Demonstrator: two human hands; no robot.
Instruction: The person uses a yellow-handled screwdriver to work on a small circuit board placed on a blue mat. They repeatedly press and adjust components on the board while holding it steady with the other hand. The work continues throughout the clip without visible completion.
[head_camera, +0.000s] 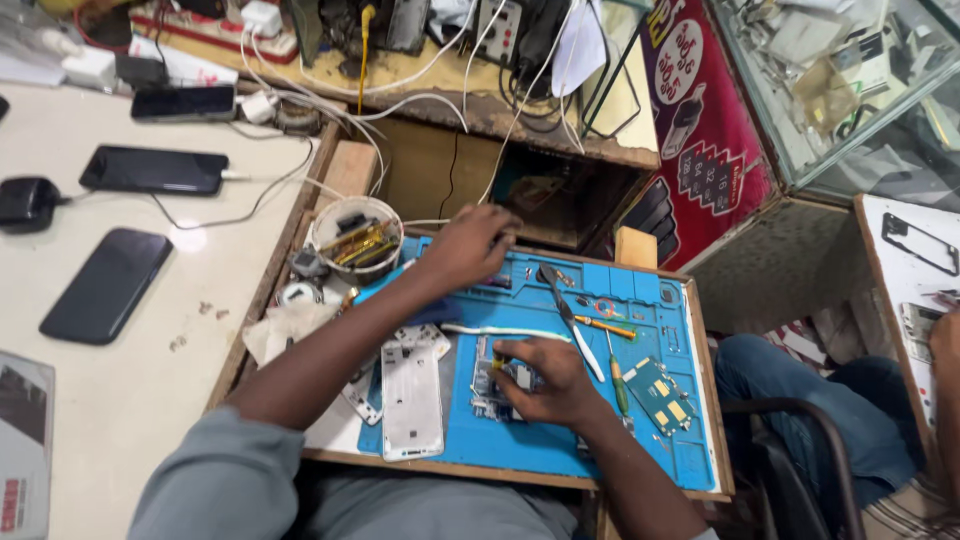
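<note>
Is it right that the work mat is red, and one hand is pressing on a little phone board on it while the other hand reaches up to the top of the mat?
Not quite. The head view shows the work mat is blue, not red. The rest holds: the right hand presses on the small phone board, and the left hand reaches to the mat's top edge.

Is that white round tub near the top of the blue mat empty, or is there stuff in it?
Not empty. The white tub holds several yellow-handled tools lying across its inside, with a dark piece on top.
</note>
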